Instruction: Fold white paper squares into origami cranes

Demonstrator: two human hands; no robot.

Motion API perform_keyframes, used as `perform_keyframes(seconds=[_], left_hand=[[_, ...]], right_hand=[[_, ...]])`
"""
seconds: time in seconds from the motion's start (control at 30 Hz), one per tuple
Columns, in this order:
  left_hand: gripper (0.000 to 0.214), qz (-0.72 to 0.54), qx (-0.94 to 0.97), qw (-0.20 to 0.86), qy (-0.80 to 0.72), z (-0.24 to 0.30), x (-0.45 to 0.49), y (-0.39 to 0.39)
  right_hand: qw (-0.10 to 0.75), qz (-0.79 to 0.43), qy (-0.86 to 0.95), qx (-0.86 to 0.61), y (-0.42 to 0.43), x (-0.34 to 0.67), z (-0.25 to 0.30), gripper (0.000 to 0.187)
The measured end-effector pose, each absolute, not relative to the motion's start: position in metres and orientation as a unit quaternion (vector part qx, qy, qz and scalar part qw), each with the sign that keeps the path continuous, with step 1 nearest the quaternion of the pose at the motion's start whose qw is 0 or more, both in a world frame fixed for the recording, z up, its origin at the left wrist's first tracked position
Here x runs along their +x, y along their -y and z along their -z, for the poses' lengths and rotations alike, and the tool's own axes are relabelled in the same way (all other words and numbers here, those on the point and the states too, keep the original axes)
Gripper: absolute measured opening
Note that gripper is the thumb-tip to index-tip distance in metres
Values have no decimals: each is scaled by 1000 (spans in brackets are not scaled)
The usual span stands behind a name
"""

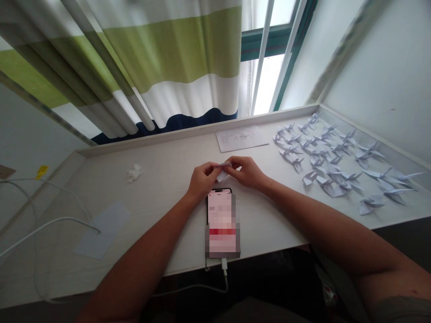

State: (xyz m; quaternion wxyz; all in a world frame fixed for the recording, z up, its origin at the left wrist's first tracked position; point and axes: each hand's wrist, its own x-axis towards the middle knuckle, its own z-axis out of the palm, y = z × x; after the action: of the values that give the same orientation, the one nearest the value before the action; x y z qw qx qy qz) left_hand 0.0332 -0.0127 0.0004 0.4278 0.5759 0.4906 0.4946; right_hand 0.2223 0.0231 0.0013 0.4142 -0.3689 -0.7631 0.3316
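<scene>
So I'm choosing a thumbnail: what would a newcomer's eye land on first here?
Probably the flock of folded paper cranes spread over the right side of the white desk. Next, at centre, the left hand and right hand pinching a small folded paper above a phone plugged into a charging cable.

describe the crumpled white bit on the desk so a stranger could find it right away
Start at the white desk under the striped curtain and look left of the left hand. The crumpled wad lies alone there, beyond the flat sheet. Unlike the folded cranes on the right, it is a shapeless scrunched lump.
</scene>
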Motion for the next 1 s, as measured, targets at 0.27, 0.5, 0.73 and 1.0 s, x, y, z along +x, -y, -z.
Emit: perform_keyframes(seconds=[0.27, 0.5, 0.73, 1.0], left_hand=[[42, -499, 525, 536, -433, -7, 39, 17], [27, -497, 543, 515, -439, -5, 45, 19], [7, -484, 572, 444, -491, -7, 41, 20], [43, -447, 548, 568, -422, -9, 32, 16]], right_hand=[[472, -386, 707, -358, -24, 220, -4, 23], [473, -403, 695, -363, -22, 215, -2, 27], [477, -398, 692, -367, -18, 216, -9, 20], [469, -411, 691, -365, -23, 219, -5, 16]])
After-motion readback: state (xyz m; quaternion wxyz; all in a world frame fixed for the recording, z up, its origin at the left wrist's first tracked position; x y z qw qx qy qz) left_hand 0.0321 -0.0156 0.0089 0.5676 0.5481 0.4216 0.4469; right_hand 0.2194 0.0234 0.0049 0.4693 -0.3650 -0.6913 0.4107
